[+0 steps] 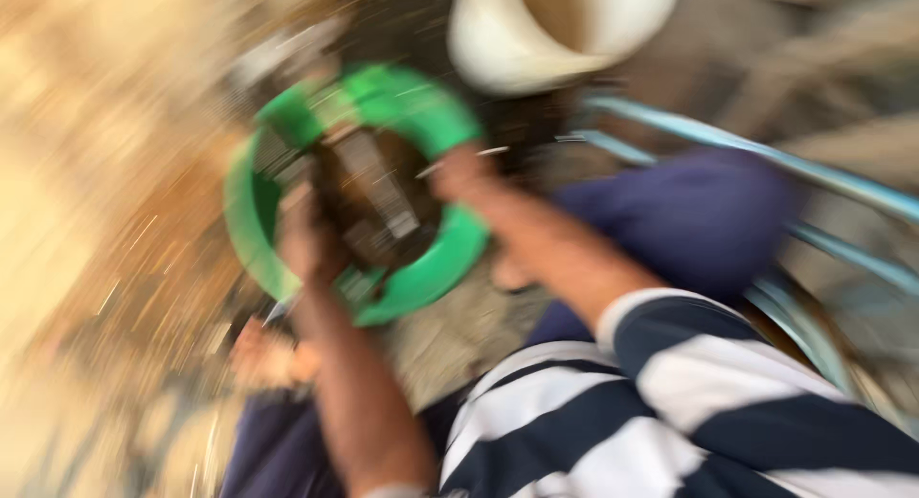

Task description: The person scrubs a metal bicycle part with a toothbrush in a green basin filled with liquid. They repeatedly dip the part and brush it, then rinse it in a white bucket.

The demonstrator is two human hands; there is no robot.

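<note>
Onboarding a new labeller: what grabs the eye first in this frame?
First, the bright green round plastic ring at centre left, with dark, blurred contents inside it. Both hands are at it: the left hand on its lower left part, the right hand at its right edge; the blur hides each grip. Next come the white round container at the top and the navy-and-white striped sleeve at lower right.
</note>
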